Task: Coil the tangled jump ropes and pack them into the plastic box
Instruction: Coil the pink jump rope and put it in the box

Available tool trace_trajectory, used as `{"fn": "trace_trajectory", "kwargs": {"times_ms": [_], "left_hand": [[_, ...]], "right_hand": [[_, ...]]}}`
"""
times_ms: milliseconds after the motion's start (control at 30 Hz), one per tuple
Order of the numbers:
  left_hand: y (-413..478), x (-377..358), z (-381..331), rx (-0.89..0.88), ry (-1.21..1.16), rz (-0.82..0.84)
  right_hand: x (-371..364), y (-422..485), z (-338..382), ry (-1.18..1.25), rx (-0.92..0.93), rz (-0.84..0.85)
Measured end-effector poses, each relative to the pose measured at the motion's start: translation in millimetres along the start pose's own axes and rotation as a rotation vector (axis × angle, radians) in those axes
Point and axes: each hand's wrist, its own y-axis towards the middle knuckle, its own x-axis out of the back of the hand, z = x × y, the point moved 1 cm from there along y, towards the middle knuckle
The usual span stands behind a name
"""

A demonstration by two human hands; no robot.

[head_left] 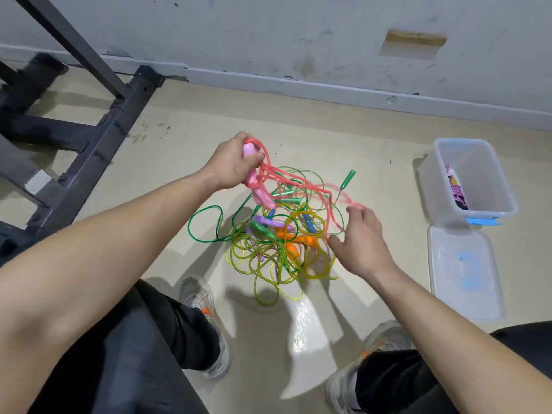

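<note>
L hand (236,165) clenched on pink rope (294,180) handles + coils. Strand runs down-right from that fist to R hand (363,243), fingers loose, spread; strand at tips, blurred. Tangle (268,249) btwn hands. Plastic box (484,174) beyond R fingers; R nearer.

floor (373,138) — rope tangle (268,249) | plastic box (478,168) | lid (463,273) | metal frame (98,150)

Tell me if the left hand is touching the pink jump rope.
Touching. Head view shows the left hand gripping the pink jump rope by its handle and loops.
</note>
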Motion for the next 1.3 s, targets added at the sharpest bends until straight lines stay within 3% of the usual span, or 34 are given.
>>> {"fn": "trace_trajectory", "kwargs": {"times_ms": [67, 200, 300, 533, 667, 733, 867, 1067, 1133, 1200, 1300], "left_hand": [[-6, -6, -13, -0.007, -0.008, 0.013], [-20, -19, -32, -0.015, 0.000, 0.034], [-29, -23, -40, -0.008, -0.002, 0.031], [-40, -30, -49, 0.059, -0.083, 0.059], [-43, -35, -47, 0.057, -0.075, 0.081], [-41, -36, -39, 0.079, -0.022, 0.057], [-33, -31, -6, 0.190, -0.006, -0.012], [-21, -10, 21, 0.281, 0.037, -0.146], [-19, 3, 39, 0.390, 0.011, -0.197], [-16, 11, 48, 0.422, -0.050, -0.192], [-18, 8, 26, 0.284, -0.191, -0.105]], "right_hand": [[3, -1, 15, 0.019, 0.058, -0.133], [17, -5, 46, 0.427, 0.299, -0.270], [17, -5, 61, 0.355, 0.433, -0.325], [8, 8, 51, 0.173, 0.438, -0.368], [10, 7, 54, 0.130, 0.395, -0.239], [13, 5, 55, 0.319, 0.327, -0.117], [32, 6, 52, 1.178, 0.097, 0.226], [42, 11, 27, 1.462, -0.062, 0.150], [48, 15, 11, 1.307, -0.052, 0.073], [48, 17, -4, 0.817, 0.017, 0.092], [24, 12, -16, -0.087, -0.041, 0.280]]}}
